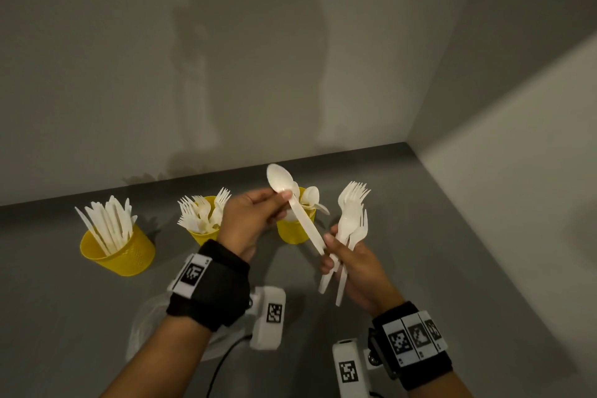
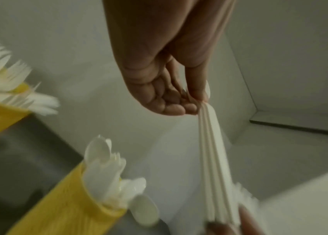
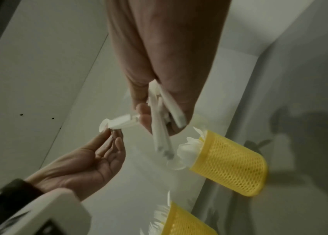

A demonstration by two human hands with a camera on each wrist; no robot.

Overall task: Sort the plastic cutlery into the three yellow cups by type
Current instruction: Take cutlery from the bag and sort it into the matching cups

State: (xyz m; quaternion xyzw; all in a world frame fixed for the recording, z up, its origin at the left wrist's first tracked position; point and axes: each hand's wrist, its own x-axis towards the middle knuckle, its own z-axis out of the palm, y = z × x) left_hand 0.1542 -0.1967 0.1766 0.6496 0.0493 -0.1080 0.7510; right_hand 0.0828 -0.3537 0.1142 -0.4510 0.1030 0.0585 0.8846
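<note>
Three yellow mesh cups stand in a row on the grey table: the knife cup [image 1: 118, 252] at left, the fork cup [image 1: 200, 236] in the middle, the spoon cup [image 1: 294, 231] at right. My left hand [image 1: 280, 200] pinches a white spoon [image 1: 302, 216] near its bowl, in the air in front of the spoon cup. The spoon's handle end lies against the thumb of my right hand [image 1: 332, 252], which grips a bundle of forks [image 1: 350, 220], tines up. The right wrist view shows the bundle's handles [image 3: 160, 135] and the spoon [image 3: 123, 123]. The left wrist view shows the left hand [image 2: 179, 105] on the handle [image 2: 213, 151].
A clear plastic bag [image 1: 142, 329] lies on the table [image 1: 64, 317] under my left forearm, with a dark cable [image 1: 223, 362] beside it. A wall runs close behind the cups and another closes the right side [image 1: 517, 203].
</note>
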